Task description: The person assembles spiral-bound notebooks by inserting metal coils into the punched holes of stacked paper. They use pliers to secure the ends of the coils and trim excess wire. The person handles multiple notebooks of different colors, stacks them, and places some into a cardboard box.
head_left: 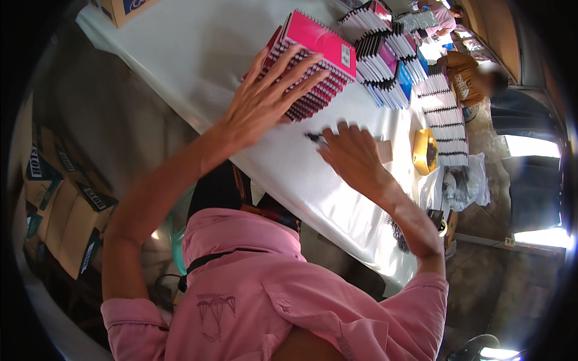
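A stack of pink spiral-bound notebooks (pixel 328 43) stands on the white-covered table in front of me, its coil edges turned toward me. My left hand (pixel 265 90) lies against the coil side of that stack, fingers spread and stretched out. Right of it, above the tabletop, my right hand (pixel 352 150) is closed around a small dark tool (pixel 313 138). Only the tip of that tool shows past the fingers, and motion blur hides its exact kind.
More notebooks (pixel 376 60) with black coils stand in stacks at the far right, beside a long row (pixel 442 114) of white-edged ones. A yellow container (pixel 425 150) and a plastic bag (pixel 469 183) sit near the right edge. Cartons (pixel 75 225) stand left; another person (pixel 466 78) is beyond.
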The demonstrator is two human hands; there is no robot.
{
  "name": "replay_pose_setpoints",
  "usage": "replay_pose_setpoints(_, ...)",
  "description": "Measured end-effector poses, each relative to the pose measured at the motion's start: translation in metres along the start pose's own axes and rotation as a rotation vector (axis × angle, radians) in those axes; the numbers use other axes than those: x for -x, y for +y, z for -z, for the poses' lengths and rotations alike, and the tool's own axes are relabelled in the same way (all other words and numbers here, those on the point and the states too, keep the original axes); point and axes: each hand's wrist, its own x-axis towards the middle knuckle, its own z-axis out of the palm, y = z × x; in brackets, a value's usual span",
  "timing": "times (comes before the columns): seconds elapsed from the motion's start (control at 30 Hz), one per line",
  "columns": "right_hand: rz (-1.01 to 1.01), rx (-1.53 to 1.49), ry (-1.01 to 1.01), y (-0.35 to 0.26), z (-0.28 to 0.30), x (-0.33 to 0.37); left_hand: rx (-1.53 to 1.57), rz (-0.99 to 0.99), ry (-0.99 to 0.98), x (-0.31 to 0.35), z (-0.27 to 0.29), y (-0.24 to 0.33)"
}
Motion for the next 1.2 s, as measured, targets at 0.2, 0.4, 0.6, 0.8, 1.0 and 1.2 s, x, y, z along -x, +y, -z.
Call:
replay_pose_setpoints(0.2, -0.009, -0.342, -0.133, 0.046, -0.011, 0.029, 0.882, 0.782, 0.135, 0.053, 0.003, 0.027)
replay_pose_setpoints(0.4, -0.023, -0.756, 0.604, 0.115, 0.047, -0.079, 1.406, 1.199, -0.029, 0.027, 0.034, 0.039)
replay_pose_setpoints(0.6, -0.116, -0.864, -0.007, 0.134, 0.051, -0.182, 0.948, 1.087, 0.267, -0.013, 0.007, 0.024)
replay_pose_setpoints(0.8, -0.063, -0.916, -0.227, 0.115, 0.052, -0.171, 0.989, 0.99, 0.092, -0.027, 0.02, 0.005)
replay_pose_setpoints(1.0, -0.093, -1.538, -0.39, 0.15, 0.003, -0.177, 1.249, 1.204, 0.018, 0.023, 0.033, 0.025)
replay_pose_setpoints(1.2, -0.324, -2.096, -0.685, 0.126, -0.025, -0.184, 1.356, 1.021, -0.217, 0.0, 0.015, 0.019)
